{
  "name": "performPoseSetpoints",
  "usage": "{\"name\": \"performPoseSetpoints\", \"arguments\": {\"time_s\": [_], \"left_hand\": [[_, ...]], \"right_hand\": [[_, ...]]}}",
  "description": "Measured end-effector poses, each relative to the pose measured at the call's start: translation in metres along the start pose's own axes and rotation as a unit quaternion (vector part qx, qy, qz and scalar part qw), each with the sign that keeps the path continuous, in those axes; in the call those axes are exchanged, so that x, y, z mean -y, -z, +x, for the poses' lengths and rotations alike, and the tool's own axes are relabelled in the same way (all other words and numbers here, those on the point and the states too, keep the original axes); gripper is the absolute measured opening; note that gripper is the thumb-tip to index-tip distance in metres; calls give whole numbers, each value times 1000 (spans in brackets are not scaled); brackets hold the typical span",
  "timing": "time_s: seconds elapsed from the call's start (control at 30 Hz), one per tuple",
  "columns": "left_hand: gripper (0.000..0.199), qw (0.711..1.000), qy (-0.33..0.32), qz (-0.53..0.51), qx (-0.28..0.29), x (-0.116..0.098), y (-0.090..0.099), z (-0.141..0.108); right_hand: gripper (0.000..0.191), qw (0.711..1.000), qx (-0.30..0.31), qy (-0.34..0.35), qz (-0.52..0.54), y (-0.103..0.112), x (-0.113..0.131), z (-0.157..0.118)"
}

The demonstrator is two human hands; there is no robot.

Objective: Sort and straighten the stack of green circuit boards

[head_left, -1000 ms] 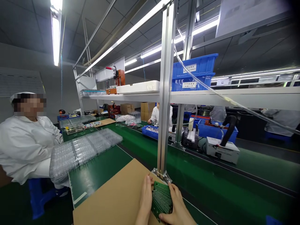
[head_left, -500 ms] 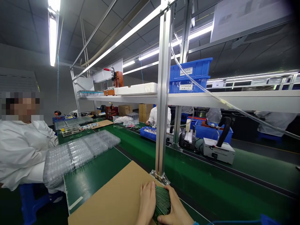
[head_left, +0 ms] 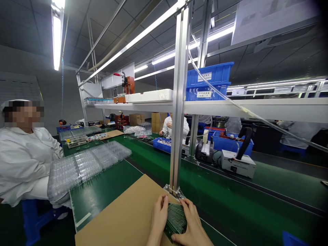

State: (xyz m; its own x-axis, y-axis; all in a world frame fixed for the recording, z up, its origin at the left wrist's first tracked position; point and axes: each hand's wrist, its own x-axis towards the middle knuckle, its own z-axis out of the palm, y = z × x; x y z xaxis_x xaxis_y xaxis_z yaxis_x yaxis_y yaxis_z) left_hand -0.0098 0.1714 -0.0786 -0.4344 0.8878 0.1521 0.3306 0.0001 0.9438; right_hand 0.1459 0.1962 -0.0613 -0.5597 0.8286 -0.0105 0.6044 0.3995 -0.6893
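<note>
Green surface (head_left: 110, 188) carries cardboard (head_left: 123, 215); on it both hands, left hand (head_left: 159, 218) and right hand (head_left: 192, 225), clamp a stack of green boards (head_left: 176, 218). Fingers now curl more over its top edge than before. Wrists are cut off.

Head camera, one view only: I look forward and slightly down along the bench (head_left: 107, 188), from its near edge. Hands sit close at the bottom frame edge; the post (head_left: 177, 136) stands just beyond, the shelf (head_left: 230, 107) overhead.
</note>
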Motion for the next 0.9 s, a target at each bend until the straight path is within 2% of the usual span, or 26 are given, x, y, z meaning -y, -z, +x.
{"name": "performPoseSetpoints", "arguments": {"time_s": [0.17,0.33,0.43,0.53,0.6,0.77,0.9], "left_hand": [[31,999,-33,-17,-11,-1,-5,-3],[19,999,-45,-18,-22,-2,-5,-5],[17,998,-49,-24,-19,-5,-4,-6],[24,998,-47,-39,-8,-10,-3,-8],[35,998,-31,-59,5,-13,-2,-10],[61,984,70,-150,59,-18,8,-17],[69,967,116,-201,102,-19,14,-18]], "right_hand": [[103,999,-25,-5,-28,-3,-1,-3],[102,998,8,-23,61,-9,-4,-4],[108,998,-2,-20,67,-15,-3,-6],[114,999,-13,-30,37,-22,1,-10],[111,999,-20,-37,19,-26,2,-12],[97,999,-46,-19,-15,-30,-3,-13],[95,999,-45,-4,6,-29,-5,-14]]}}
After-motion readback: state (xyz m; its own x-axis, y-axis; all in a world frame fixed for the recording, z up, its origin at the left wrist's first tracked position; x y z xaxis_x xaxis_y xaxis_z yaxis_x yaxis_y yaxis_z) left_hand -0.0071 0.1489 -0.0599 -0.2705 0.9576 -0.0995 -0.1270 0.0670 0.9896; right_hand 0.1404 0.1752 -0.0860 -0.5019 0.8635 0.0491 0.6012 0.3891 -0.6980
